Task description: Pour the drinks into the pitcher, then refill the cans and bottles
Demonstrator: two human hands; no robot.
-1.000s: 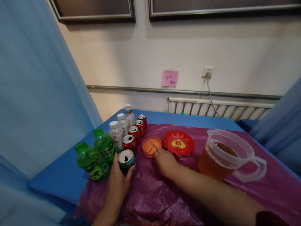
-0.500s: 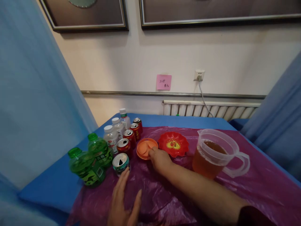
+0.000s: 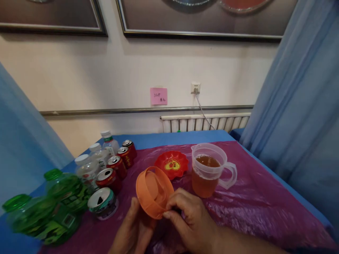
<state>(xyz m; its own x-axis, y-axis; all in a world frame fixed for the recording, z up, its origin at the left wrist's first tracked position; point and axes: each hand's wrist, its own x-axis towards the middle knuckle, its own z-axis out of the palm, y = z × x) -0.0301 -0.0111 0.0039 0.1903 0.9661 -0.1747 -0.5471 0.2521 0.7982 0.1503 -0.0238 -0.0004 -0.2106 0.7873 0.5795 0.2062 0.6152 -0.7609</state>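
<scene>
An orange plastic lid [image 3: 143,190], round with a raised rim and a curved inner piece, is tilted up off the table with its inside facing me. My right hand [image 3: 192,215] pinches its lower right edge between thumb and fingers. Under its lower left side is my left hand [image 3: 136,225], thumb spread from the fingers; whether it touches the lid is unclear. Just behind the lid lies a red scalloped plate [image 3: 182,169] with a yellow heart design. To the right stands a clear plastic pitcher [image 3: 205,181] of amber liquid, uncovered.
On the left stand green bottles [image 3: 65,187], white-capped bottles [image 3: 88,171], several red cans [image 3: 116,165] and a teal-topped can [image 3: 103,203]. Purple plastic sheeting [image 3: 254,183] covers the blue table [image 3: 196,136]. Blue curtains [image 3: 293,95] hang at both sides.
The orange lid has been lifted from the table and brought nearer, tilted. My left hand has moved from beside the teal-topped can to under the lid. The view has swung right.
</scene>
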